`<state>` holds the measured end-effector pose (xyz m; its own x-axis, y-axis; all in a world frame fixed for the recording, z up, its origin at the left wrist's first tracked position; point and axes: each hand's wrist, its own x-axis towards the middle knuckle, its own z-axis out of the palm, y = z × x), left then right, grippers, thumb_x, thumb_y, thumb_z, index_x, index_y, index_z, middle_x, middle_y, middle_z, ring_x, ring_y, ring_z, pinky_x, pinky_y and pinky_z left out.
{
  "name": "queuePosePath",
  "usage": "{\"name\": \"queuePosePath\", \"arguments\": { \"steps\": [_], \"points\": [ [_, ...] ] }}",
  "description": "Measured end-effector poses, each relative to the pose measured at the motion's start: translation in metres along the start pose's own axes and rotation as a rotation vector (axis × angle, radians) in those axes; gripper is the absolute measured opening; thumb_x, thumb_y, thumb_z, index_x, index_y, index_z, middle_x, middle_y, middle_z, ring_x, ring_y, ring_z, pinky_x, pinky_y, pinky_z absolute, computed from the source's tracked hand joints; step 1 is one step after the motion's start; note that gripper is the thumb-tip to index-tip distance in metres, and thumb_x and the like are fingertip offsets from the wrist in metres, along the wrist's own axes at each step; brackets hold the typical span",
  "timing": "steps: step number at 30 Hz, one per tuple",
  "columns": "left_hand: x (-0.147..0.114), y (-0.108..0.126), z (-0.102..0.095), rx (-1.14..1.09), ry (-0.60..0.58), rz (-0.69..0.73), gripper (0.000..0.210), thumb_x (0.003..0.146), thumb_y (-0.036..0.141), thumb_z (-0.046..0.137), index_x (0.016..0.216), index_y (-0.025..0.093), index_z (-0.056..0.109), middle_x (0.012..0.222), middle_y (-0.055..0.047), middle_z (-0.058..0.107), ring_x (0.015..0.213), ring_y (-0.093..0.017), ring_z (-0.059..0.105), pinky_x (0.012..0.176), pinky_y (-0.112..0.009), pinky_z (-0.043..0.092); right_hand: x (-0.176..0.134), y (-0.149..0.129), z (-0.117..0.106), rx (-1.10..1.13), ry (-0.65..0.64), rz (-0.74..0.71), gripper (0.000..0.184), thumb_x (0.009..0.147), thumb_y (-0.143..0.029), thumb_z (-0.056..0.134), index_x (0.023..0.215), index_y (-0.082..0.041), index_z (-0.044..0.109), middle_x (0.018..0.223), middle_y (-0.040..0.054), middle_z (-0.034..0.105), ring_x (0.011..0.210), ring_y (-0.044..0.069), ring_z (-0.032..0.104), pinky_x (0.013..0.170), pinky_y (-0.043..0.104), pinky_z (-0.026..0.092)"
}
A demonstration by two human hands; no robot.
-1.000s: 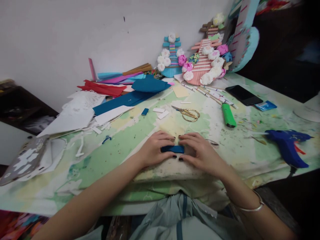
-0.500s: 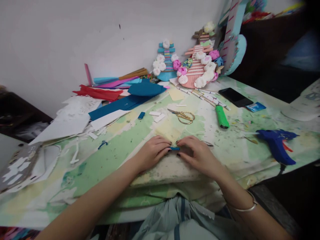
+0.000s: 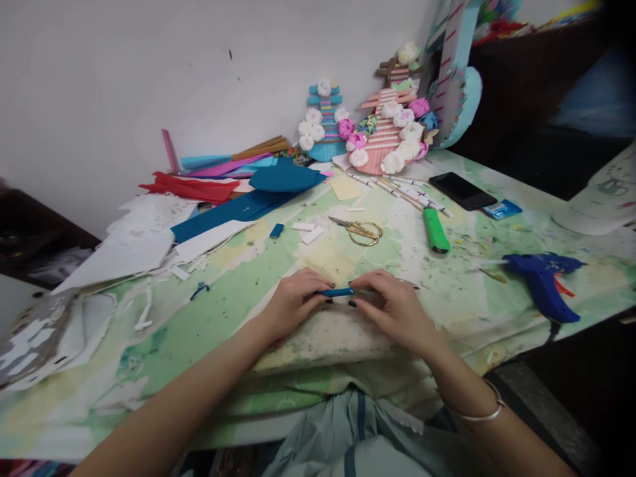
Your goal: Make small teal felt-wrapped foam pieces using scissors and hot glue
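A narrow blue strip (image 3: 340, 292), perhaps folded or rolled paper, spans the gap between my two hands just above the table. My left hand (image 3: 298, 296) has its thumb and fingertips around the strip's left part. At the right end, the index fingertip of my right hand (image 3: 395, 306) touches the strip, with the thumb close below it. Both hands rest low near the table's front edge. Beyond them lie gold-handled scissors (image 3: 364, 232), a small blue rectangle (image 3: 277, 230) and small white pieces (image 3: 312, 234).
Blue sheets (image 3: 233, 211), red paper (image 3: 191, 187) and white sheets (image 3: 116, 248) are piled left. A blue glue gun (image 3: 544, 278), green utility knife (image 3: 436, 230) and black phone (image 3: 462, 191) lie right. Flower-trimmed blue (image 3: 325, 132) and pink (image 3: 385, 142) ornaments stand against the wall.
More of the blue strip now shows, extending left between my left fingertips. My left hand has shifted slightly left. The whole view has drifted a little.
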<state>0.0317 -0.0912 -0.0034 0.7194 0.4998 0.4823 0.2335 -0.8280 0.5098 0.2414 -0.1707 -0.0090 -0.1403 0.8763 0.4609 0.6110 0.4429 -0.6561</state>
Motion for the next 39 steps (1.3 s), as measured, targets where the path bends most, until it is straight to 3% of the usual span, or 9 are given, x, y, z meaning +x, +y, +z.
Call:
{"name": "queuePosePath", "arguments": {
  "steps": [8,20,24,28,32,35,37,39],
  "points": [
    [0.001,0.001,0.000,-0.137,0.049,-0.037,0.011,0.083,0.021,0.062,0.083,0.019,0.073,0.083,-0.007,0.074,0.083,-0.019,0.066,0.079,-0.033,0.052,-0.002,0.002,-0.001,0.050,0.034,-0.021,0.015,0.082,-0.016,0.064,0.097,-0.020,0.063,0.092,0.0048,0.066,0.088,0.018,0.060,0.077,0.030,0.047],
    [0.001,0.004,0.000,-0.096,0.004,-0.011,0.014,0.084,0.022,0.060,0.079,0.018,0.073,0.079,-0.007,0.074,0.083,-0.020,0.066,0.078,-0.034,0.053,-0.003,0.000,-0.004,0.085,0.013,-0.056,0.010,0.085,-0.015,0.059,0.093,-0.019,0.062,0.086,0.0041,0.065,0.081,0.016,0.059,0.071,0.027,0.046],
    [0.002,0.009,-0.001,-0.125,0.011,-0.038,0.013,0.080,0.022,0.064,0.090,0.017,0.071,0.090,-0.010,0.074,0.087,-0.021,0.067,0.081,-0.035,0.053,-0.003,-0.001,-0.005,0.106,-0.009,-0.026,0.009,0.086,-0.015,0.056,0.091,-0.019,0.062,0.085,0.0036,0.063,0.079,0.015,0.058,0.070,0.027,0.045],
    [0.001,0.015,0.000,-0.214,-0.010,-0.144,0.048,0.072,0.025,0.073,0.118,0.019,0.061,0.108,-0.011,0.070,0.094,-0.022,0.068,0.082,-0.033,0.054,-0.001,-0.005,-0.003,0.144,-0.009,-0.004,0.007,0.086,-0.017,0.055,0.089,-0.019,0.061,0.083,0.0026,0.063,0.076,0.014,0.059,0.068,0.026,0.044],
    [0.001,0.018,0.000,-0.258,-0.031,-0.229,0.020,0.079,0.020,0.065,0.097,0.017,0.071,0.088,-0.006,0.075,0.078,-0.018,0.070,0.070,-0.026,0.053,0.006,-0.009,-0.004,0.157,-0.059,-0.039,0.006,0.087,-0.022,0.058,0.086,-0.019,0.063,0.081,0.0023,0.065,0.077,0.015,0.060,0.069,0.026,0.045],
    [0.002,0.019,-0.004,-0.294,-0.010,-0.347,0.014,0.080,0.024,0.064,0.086,0.015,0.073,0.080,-0.006,0.075,0.070,-0.018,0.068,0.063,-0.025,0.051,0.018,-0.006,-0.017,0.076,-0.007,-0.040,0.019,0.091,-0.026,0.052,0.077,-0.018,0.064,0.075,0.0031,0.066,0.073,0.015,0.062,0.067,0.026,0.046],
    [0.003,0.019,-0.006,-0.371,0.012,-0.393,0.017,0.082,0.027,0.062,0.085,0.014,0.072,0.078,-0.007,0.074,0.071,-0.018,0.068,0.065,-0.026,0.051,0.033,0.001,-0.029,-0.122,0.055,0.043,0.025,0.094,-0.022,0.043,0.079,-0.018,0.063,0.077,0.0041,0.068,0.074,0.016,0.063,0.068,0.026,0.046],
    [0.004,0.020,-0.008,-0.470,0.031,-0.385,0.020,0.085,0.029,0.058,0.086,0.013,0.070,0.080,-0.008,0.073,0.073,-0.017,0.068,0.070,-0.027,0.052,0.054,0.010,-0.039,-0.415,0.024,0.174,0.021,0.092,-0.016,0.042,0.093,-0.018,0.063,0.090,0.0051,0.070,0.083,0.018,0.064,0.073,0.028,0.045]
  ]
}}
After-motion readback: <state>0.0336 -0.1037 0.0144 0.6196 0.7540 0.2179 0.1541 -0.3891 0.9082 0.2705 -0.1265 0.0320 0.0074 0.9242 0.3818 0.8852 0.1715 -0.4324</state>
